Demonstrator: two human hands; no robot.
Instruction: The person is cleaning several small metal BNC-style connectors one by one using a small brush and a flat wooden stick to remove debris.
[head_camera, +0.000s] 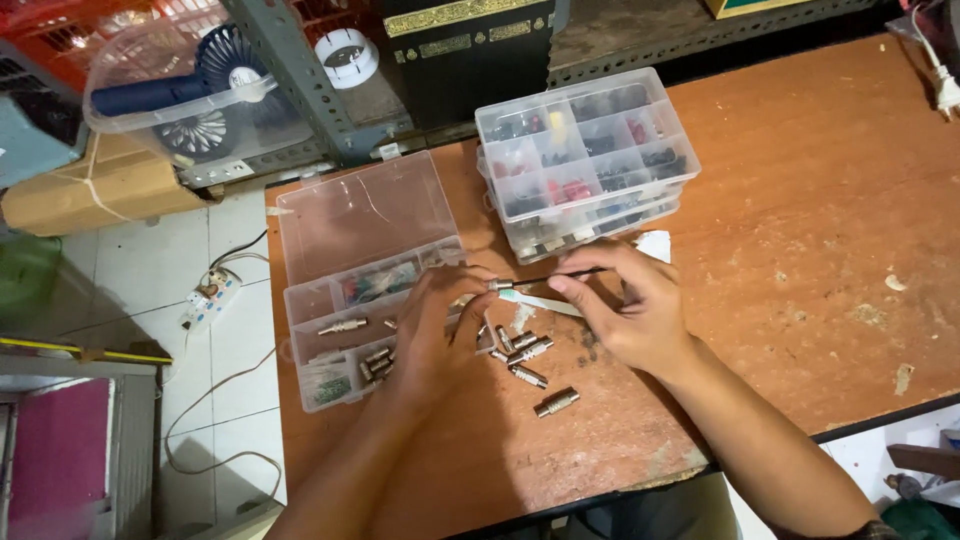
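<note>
At 6 o'clock of the stacked clear compartment boxes (587, 160), over the worn orange bench (820, 200), I see both hands meeting. My left hand (437, 335) has its grip closed on a small metal connector (499, 285), pinched at the fingertips. My right hand (630, 315) has its grip closed on a thin dark tool (560, 277), a brush or pick as far as I can tell, whose tip meets the connector. Loose connectors (528, 362) of the same kind lie on the bench at 6 o'clock of the hands; an open organiser tray (345, 300) sits at 9 o'clock. I judge the connector light, rigid and smooth enough to slip or roll, so it is best pinched across its barrel. The tool looks slender and light, best held near mid-shaft.
</note>
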